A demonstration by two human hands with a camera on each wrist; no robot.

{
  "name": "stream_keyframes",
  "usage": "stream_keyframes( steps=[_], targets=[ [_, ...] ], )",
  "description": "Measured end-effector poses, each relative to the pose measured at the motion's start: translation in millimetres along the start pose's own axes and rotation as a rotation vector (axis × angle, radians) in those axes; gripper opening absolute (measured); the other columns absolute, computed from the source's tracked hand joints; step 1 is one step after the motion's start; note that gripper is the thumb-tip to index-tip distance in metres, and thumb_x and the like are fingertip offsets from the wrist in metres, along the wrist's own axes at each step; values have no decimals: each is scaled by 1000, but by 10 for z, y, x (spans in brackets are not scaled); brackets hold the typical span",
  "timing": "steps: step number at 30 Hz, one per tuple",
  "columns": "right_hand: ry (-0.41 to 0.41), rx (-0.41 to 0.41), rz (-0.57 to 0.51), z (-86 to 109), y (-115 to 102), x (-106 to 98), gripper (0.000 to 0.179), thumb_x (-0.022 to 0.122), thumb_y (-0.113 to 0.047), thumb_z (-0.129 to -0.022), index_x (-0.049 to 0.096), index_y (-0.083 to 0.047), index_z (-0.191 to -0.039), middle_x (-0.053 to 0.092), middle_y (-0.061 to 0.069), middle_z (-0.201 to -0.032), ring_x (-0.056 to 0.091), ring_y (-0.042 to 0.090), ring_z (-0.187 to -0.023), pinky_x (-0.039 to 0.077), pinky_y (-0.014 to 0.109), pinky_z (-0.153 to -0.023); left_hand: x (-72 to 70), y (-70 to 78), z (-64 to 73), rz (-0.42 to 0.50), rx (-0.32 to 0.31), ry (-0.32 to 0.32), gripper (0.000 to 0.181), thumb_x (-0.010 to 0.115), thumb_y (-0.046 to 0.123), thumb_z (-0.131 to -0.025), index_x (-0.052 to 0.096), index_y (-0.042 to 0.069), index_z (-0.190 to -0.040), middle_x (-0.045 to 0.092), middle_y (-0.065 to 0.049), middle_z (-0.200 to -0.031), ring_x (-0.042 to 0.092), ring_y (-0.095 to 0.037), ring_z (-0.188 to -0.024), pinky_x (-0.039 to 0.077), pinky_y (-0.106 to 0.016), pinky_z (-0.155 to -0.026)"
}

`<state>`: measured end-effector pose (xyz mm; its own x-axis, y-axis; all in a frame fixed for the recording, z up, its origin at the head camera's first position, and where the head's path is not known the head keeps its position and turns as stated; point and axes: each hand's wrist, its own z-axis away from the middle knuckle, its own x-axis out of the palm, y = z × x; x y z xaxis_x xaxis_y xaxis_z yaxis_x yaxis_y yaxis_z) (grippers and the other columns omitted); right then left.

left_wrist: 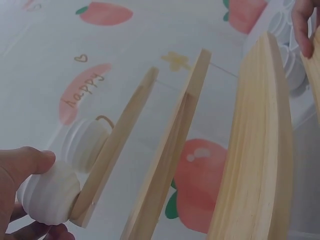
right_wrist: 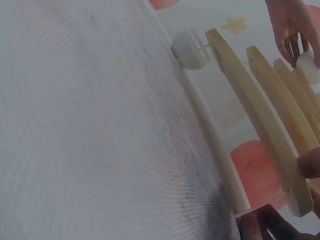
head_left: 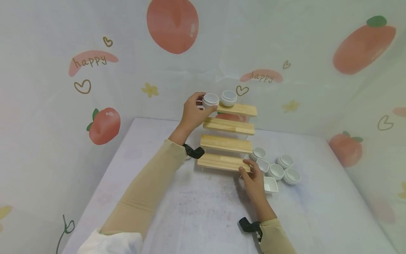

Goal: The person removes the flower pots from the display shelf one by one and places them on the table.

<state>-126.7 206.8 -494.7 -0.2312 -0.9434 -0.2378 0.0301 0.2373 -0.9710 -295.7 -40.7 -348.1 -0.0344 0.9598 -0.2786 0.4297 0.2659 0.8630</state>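
A four-step display rack with pale wooden boards stands on the white table. At the left end of its top board (head_left: 239,109), my left hand (head_left: 194,114) holds a small round white bowl (head_left: 210,101) between thumb and fingers. Seen from the left wrist, this ridged bowl (left_wrist: 50,192) is right at the board's end. A second round bowl (head_left: 229,98) sits beside it on the same board. Lower down, my right hand (head_left: 256,185) grips the right end of the bottom board (head_left: 222,162). The right wrist view has the thumb (right_wrist: 310,164) against that board, with fingers beneath.
Right of the rack, several round white bowls (head_left: 285,161) stand grouped on the table (head_left: 203,218), along with square white dishes (head_left: 270,185). Another white bowl (right_wrist: 190,50) is behind the rack's left side. A printed cloth wall (head_left: 209,63) rises close behind.
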Motion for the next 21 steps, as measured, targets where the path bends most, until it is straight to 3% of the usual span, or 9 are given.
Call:
stream_keyframes(
  steps=[6, 14, 21],
  targets=[
    [-1, 4, -2, 2, -17, 6, 37, 65, -12, -106, 58, -10, -143, 54, 13, -151, 65, 16, -100, 55, 20, -80, -31, -5, 22, 26, -4, 14, 64, 85, 22, -91, 58, 2, -145, 63, -19, -133, 64, -36, -117, 55, -51, -103],
    [11, -8, -14, 1, -14, 16, 36, 66, -11, -106, 59, -8, -141, 56, 16, -147, 65, 13, -94, 54, 20, -78, -66, 1, 48, 41, -17, 27, 63, 86, 23, -90, 59, 3, -144, 63, -18, -133, 65, -33, -115, 56, -40, -99],
    [7, 5, -5, -2, -19, 10, 37, 65, -12, -106, 58, -10, -142, 55, 12, -146, 65, 13, -93, 54, 20, -78, -102, 3, 70, 38, -17, 34, 62, 86, 22, -91, 59, 3, -143, 63, -18, -133, 65, -32, -117, 56, -42, -99]
  ],
)
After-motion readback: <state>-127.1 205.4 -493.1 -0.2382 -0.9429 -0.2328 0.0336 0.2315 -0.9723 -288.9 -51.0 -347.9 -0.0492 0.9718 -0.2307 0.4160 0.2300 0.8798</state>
